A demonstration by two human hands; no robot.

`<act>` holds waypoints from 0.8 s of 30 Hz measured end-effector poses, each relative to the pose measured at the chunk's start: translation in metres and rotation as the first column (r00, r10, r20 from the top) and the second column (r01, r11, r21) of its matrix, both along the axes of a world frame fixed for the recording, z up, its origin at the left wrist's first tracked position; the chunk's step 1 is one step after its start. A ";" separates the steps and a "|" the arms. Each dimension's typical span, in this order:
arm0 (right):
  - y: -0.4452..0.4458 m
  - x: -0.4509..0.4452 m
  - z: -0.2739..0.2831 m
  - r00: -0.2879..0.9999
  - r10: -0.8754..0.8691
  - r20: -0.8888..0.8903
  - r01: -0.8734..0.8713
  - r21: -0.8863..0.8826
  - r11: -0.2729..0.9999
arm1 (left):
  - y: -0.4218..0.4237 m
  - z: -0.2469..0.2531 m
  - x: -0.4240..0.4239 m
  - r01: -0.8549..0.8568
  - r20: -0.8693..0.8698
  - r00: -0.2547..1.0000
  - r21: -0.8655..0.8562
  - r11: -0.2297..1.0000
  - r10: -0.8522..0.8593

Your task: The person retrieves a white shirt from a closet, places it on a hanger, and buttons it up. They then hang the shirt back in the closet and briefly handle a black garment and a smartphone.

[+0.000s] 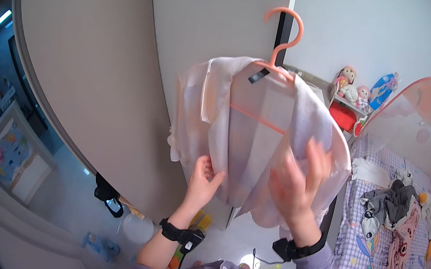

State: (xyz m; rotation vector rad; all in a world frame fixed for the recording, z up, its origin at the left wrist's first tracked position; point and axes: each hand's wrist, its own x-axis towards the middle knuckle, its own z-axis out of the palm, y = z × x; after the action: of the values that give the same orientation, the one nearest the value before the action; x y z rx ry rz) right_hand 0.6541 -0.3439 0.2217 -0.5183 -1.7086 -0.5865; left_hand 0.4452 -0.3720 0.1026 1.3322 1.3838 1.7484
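A sheer pale pink blouse (240, 138) with a wide collar hangs open-fronted on a coral plastic hanger (296, 25), upright before me against a wardrobe door. Through the fabric the hanger's lower bar shows. My left hand (205, 179) is at the front edge on the left, fingers curled by the cloth; whether they pinch it cannot be told. On the right front panel lies my right hand (301, 182), blurred, its fingers apart and nothing gripped. A dark label sits inside the neck.
Tall wardrobe doors (94, 73) fill the left. At right, a bed (367, 243) under a pink mesh canopy (427, 104) bears clothes and plush toys. Dolls (347, 77) stand on a small shelf behind. A cable and small items lie on the floor near my feet.
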 end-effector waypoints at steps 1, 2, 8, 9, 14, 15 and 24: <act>0.000 0.004 -0.017 0.998 0.063 0.015 -0.064 0.075 0.995 | 0.002 -0.004 0.000 -0.010 -0.007 1.000 0.000 1.000 0.010; -0.005 0.009 -0.031 0.996 0.086 0.032 -0.088 0.080 0.993 | 0.003 -0.008 0.001 -0.021 -0.013 1.000 -0.004 1.000 0.021; -0.022 0.016 -0.091 0.985 0.148 -0.091 -0.159 -0.121 0.980 | -0.002 -0.002 0.002 -0.057 -0.179 0.983 -0.137 0.989 0.032; -0.023 0.016 -0.093 0.982 0.136 -0.129 -0.153 -0.141 0.978 | -0.007 0.006 0.008 -0.152 -0.234 0.963 -0.057 0.987 0.135; -0.027 0.008 -0.007 0.916 -0.383 -0.119 0.384 -0.017 0.923 | 0.004 0.109 0.013 -0.235 -0.397 0.725 0.626 0.744 0.563; -0.024 0.008 0.020 0.908 -0.406 -0.101 0.404 -0.038 0.914 | 0.012 0.136 0.010 -0.207 -0.369 0.720 0.694 0.689 0.588; 0.035 0.042 0.085 0.953 -0.288 0.097 0.300 -0.148 0.942 | 0.073 0.290 0.024 0.099 -0.486 0.629 0.824 0.558 0.607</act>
State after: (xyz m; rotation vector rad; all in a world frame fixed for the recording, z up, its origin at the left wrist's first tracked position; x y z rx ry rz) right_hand 0.6959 -0.3092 0.3071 -0.8886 -1.7715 -0.6907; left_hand 0.4691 -0.2993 0.3921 2.7272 1.2148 2.3264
